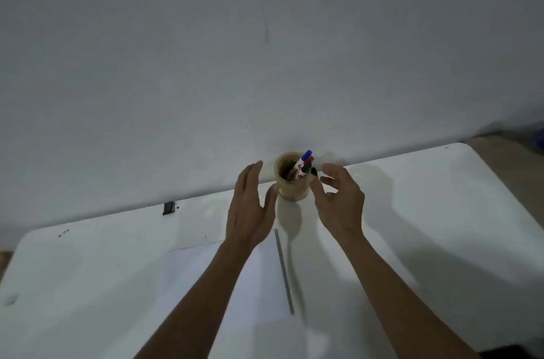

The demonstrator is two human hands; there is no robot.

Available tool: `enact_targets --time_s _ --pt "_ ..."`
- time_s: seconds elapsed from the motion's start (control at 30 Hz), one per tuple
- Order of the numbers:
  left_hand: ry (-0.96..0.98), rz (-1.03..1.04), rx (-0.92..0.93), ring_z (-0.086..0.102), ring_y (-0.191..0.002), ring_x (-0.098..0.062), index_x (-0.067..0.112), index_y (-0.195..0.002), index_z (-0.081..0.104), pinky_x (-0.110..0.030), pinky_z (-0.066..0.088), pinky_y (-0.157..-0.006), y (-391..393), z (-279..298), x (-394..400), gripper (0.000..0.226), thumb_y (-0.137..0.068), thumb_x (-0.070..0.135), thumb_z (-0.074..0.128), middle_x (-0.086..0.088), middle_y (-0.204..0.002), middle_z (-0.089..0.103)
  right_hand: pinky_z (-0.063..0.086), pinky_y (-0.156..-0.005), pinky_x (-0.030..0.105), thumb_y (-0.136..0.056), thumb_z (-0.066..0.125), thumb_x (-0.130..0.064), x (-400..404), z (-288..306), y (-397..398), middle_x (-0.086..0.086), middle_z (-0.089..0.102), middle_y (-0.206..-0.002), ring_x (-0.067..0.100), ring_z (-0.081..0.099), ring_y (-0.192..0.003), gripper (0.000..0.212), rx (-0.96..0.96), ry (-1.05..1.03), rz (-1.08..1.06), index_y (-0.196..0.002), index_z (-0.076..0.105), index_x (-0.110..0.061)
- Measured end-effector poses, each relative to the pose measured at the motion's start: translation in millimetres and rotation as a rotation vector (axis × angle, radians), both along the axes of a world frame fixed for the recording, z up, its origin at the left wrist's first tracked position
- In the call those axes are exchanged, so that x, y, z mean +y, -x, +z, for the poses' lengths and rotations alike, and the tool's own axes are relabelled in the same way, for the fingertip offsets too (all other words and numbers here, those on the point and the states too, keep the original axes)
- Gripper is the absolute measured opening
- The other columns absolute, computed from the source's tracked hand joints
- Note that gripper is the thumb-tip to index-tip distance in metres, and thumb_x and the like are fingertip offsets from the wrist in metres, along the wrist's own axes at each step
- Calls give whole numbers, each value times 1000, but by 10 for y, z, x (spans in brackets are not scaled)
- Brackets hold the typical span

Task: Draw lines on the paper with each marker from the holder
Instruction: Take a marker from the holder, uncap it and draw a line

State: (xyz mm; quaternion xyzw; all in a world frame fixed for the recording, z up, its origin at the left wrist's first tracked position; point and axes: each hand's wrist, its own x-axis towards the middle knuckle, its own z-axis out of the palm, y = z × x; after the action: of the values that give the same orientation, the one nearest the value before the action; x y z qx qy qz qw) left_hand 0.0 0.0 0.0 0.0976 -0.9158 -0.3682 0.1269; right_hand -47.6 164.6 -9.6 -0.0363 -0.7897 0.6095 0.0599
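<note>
A round wooden holder [291, 189] stands at the far edge of the white table [441, 211], against the wall. Several markers [306, 163] lean in it; blue, red and black caps show above the rim. My left hand [250, 208] is open just left of the holder, its thumb close to the holder's side. To the holder's right, my right hand [341, 199] has its fingers spread and curled, nothing in it. A white sheet of paper [206, 285] lies under my forearms. A thin grey ruler [284, 270] rests on the paper.
A small dark clip [168, 208] sits at the table's back edge on the left. The grey wall [265, 49] rises right behind the table. A small dark object [314, 172] lies behind the holder. Brown floor [506, 158] shows at the far right.
</note>
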Motion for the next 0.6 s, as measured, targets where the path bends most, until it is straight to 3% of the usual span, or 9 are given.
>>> enact_targets --time_s 0.1,0.2,0.3,0.4,0.5,0.6 --pt "-73 -16 -15 48 -137 -20 17 -149 40 -35 46 -109 182 -107 90 54 -99 29 58 -5 -152 46 54 -63 12 -86 82 -21 -51 -66 106 -25 67 -92 -16 66 -85 23 -19 4 -21 -106 71 -14" --pt "-143 -35 -15 48 -133 -9 19 -148 43 -43 52 -105 313 -204 123 51 -100 30 57 0 -150 49 50 -65 4 -84 84 -23 -88 -91 162 -14 72 -90 -4 70 -85 23 -10 34 -22 -103 73 -16" --pt "-189 -65 -15 44 -124 11 26 -146 46 -36 53 -103 403 -254 82 47 -101 29 57 17 -145 49 48 -71 1 -83 84 -25 -109 -133 240 -6 75 -93 8 71 -89 24 -22 3 -13 -102 75 -15" --pt "-260 -78 -54 51 -118 16 42 -142 45 -28 55 -98 435 -269 57 46 -100 30 59 42 -132 47 48 -77 3 -83 84 -26 -133 -172 276 -4 77 -92 11 73 -90 21 -52 13 -16 -98 78 -12" --pt "-308 -63 -70 56 -119 6 41 -143 45 -18 53 -96 441 -294 53 49 -98 30 61 40 -128 50 48 -78 4 -83 84 -25 -150 -186 312 -4 76 -89 13 73 -90 19 -51 12 -37 -96 78 -11" --pt "-313 -39 -68 58 -112 11 43 -140 44 -4 48 -90 442 -279 62 50 -97 27 63 27 -128 57 47 -77 4 -85 82 -24 -164 -146 324 -5 74 -89 11 71 -88 15 -33 -6 -28 -96 77 -13"
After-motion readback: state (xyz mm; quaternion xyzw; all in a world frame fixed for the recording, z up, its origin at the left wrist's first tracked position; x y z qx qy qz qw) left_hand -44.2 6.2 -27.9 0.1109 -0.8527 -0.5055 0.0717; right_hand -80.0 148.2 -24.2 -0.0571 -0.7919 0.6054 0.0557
